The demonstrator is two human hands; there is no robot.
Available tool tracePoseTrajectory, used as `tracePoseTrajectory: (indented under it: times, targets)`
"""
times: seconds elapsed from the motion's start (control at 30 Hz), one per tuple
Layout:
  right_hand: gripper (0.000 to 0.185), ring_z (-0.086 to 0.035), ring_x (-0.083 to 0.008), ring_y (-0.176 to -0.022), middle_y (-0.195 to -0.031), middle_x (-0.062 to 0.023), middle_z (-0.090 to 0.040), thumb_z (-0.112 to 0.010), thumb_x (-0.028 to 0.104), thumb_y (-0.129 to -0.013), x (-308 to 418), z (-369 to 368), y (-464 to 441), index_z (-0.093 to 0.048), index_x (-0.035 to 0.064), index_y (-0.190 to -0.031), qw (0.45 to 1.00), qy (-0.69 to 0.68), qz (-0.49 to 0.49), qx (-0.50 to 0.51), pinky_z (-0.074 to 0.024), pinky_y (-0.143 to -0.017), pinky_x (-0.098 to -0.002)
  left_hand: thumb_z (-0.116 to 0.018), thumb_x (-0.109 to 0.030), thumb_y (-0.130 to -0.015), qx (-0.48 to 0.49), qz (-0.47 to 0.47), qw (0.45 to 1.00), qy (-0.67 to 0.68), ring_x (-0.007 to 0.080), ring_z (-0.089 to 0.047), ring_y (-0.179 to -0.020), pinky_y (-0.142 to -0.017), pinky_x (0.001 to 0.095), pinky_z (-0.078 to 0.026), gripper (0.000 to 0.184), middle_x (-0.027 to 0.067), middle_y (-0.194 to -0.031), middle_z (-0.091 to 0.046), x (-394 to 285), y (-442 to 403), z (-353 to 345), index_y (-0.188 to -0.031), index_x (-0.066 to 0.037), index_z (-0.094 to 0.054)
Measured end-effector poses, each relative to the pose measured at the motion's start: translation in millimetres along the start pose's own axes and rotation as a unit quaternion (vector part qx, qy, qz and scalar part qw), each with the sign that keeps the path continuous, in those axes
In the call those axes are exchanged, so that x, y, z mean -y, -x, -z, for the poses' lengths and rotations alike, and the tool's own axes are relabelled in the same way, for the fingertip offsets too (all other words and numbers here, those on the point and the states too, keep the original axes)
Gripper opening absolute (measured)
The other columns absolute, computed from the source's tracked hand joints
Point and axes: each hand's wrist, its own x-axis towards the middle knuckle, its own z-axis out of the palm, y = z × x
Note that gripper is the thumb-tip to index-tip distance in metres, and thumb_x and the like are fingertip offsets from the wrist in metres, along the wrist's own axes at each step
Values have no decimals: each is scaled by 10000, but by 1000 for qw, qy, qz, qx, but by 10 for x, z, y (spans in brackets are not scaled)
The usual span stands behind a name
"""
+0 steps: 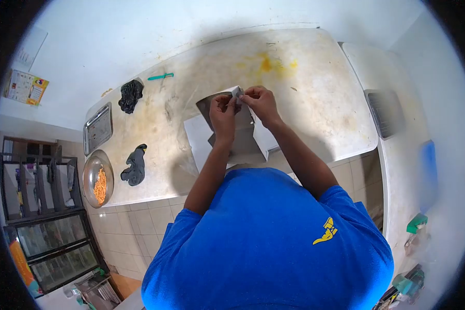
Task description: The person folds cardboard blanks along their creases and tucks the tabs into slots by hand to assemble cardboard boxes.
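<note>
A cardboard box (pixel 243 143), grey inside with white outer flaps, lies unfolded on the worn white table (pixel 315 108), close to my body. My left hand (pixel 223 116) pinches the far edge of the box near its corner. Right beside it, my right hand (pixel 262 104) has its fingers closed on the same far corner, where a small flap is bent up. The two hands nearly touch at the fingertips. White side flaps spread out to the left and right beneath my forearms.
A black plastic bag (pixel 131 96), a teal knife-like tool (pixel 160 76), a metal tray (pixel 98 129), a bowl of orange strips (pixel 97 179) and a dark crumpled cloth-like item (pixel 134 166) are on the left. A basket-like tray (pixel 385 114) is at the right.
</note>
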Motion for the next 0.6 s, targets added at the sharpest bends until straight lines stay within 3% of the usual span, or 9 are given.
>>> tracePoseTrajectory:
  times: [0.03,0.23,0.3,0.5,0.6]
  targets:
    - [179,-602,-104,-732,-788,-54,-640,-720,123,-747,-25,0,35,-634,-1,-842,1000,-2,-2,1,-477,-664,-235,-587,-69,-873,18,52,993,105,140,-618,-817,-718,269,-530,128,78,-905,-623,43,13,29,-982,-3,-575]
    - [186,-599,-120,-733,-798,-62,-636,-727,155,-741,-43,26,196,-652,8,-826,1000,17,11,-10,-474,-686,-255,-576,-78,-885,51,156,971,176,139,-615,-817,-760,251,-534,143,65,-922,-611,194,76,123,-997,11,-567]
    - [217,-638,-172,-752,-823,-107,-647,-734,178,-719,-115,26,200,-665,-2,-818,999,30,30,-25,-499,-704,-299,-576,-81,-886,67,156,970,172,134,-614,-816,-761,250,-534,147,64,-916,-612,214,65,139,-1001,11,-568]
    - [216,-637,-185,-772,-837,-105,-636,-735,196,-726,-61,17,260,-677,4,-806,996,45,39,-65,-494,-713,-308,-570,-81,-888,62,162,969,178,126,-614,-819,-761,248,-535,140,62,-904,-616,244,83,148,-998,6,-572]
    - [147,-587,-114,-753,-826,-45,-608,-717,125,-762,-86,45,257,-656,2,-816,999,28,8,-33,-463,-710,-252,-569,-81,-889,71,157,968,180,128,-614,-822,-769,252,-534,137,62,-907,-617,287,90,174,-995,5,-571]
